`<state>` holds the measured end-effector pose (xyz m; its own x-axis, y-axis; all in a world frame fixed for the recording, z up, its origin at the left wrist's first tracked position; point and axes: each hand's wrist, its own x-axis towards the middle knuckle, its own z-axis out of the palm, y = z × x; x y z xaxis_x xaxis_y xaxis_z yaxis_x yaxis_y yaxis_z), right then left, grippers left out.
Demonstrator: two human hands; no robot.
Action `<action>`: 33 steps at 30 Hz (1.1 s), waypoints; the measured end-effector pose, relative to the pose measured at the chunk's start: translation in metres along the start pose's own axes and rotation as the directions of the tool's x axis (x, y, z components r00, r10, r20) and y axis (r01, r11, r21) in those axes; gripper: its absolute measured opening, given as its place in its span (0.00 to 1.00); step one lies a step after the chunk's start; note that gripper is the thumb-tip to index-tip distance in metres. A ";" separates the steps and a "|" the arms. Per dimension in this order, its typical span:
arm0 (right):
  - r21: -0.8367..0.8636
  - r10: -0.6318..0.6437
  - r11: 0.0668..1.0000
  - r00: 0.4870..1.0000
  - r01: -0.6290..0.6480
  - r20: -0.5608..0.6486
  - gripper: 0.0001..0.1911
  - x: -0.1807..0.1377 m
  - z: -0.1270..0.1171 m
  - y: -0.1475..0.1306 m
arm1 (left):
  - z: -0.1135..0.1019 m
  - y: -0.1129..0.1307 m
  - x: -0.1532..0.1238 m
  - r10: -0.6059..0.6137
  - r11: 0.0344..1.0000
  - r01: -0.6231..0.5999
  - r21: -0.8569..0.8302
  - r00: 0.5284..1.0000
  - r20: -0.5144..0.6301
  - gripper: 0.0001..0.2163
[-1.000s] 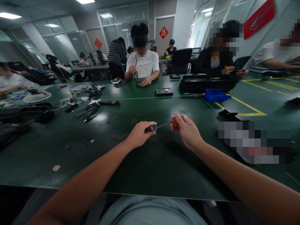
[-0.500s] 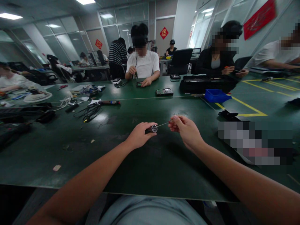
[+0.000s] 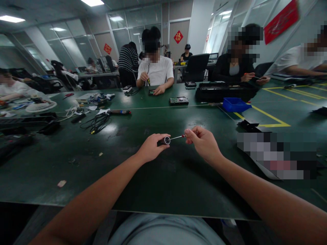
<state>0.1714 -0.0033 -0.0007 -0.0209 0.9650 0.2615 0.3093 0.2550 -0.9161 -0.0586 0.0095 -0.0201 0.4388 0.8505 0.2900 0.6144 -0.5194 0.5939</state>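
Over the green table, my left hand is closed around a dark cylinder with a pale round rim. The rim faces me, and the inside of the cylinder is too dark to make out. My right hand pinches a screwdriver with a thin metal shaft and a red part at the fingertips; its handle is mostly hidden by the fingers. The shaft points left, its tip at the cylinder's rim. Whether the tip touches or enters the cylinder I cannot tell.
Cables and a handheld tool lie to the left. Ahead is an opened hard drive. On the right are a blue bin, a long black casing and a blurred-out object. Co-workers sit across the table.
My right hand has turned slightly around the screwdriver, so its red part now shows at the fingertips. My left hand keeps its hold on the cylinder.
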 end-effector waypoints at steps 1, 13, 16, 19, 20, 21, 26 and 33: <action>-0.030 -0.017 0.999 1.000 0.017 0.002 0.17 -0.001 0.000 -0.001 | 0.000 0.000 0.000 0.002 1.000 -0.002 0.000 1.000 0.000 0.18; -0.089 -0.162 0.981 0.982 0.171 0.101 0.15 -0.007 0.000 -0.004 | 0.001 -0.004 0.001 -0.005 1.000 0.005 -0.005 1.000 -0.021 0.17; -0.180 -0.146 0.970 0.985 0.161 0.096 0.16 -0.007 0.000 -0.005 | 0.001 -0.002 0.001 -0.011 1.000 0.010 -0.007 1.000 -0.013 0.17; -0.219 -0.156 0.960 0.982 0.177 0.109 0.14 -0.008 0.000 -0.005 | 0.001 -0.003 0.001 -0.005 1.000 0.005 -0.016 1.000 -0.011 0.17; -0.219 -0.164 0.958 0.980 0.185 0.114 0.14 -0.008 0.000 -0.004 | 0.001 -0.003 0.000 -0.005 1.000 0.005 -0.018 1.000 -0.012 0.17; -0.216 -0.171 0.957 0.978 0.194 0.119 0.14 -0.009 0.000 -0.005 | 0.002 -0.003 0.000 -0.006 1.000 0.006 -0.018 1.000 -0.012 0.17; -0.212 -0.178 0.955 0.972 0.208 0.153 0.18 -0.011 0.000 -0.008 | 0.003 -0.005 0.001 -0.012 1.000 0.012 -0.025 1.000 -0.010 0.17; -0.229 -0.172 0.953 0.977 0.198 0.126 0.15 -0.013 0.000 -0.009 | 0.001 -0.003 0.001 -0.020 0.999 0.020 -0.027 1.000 -0.009 0.17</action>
<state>0.1684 -0.0180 0.0042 -0.1940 0.9065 0.3750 0.5081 0.4199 -0.7520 -0.0593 0.0116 -0.0222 0.4204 0.8615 0.2847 0.6049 -0.5000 0.6197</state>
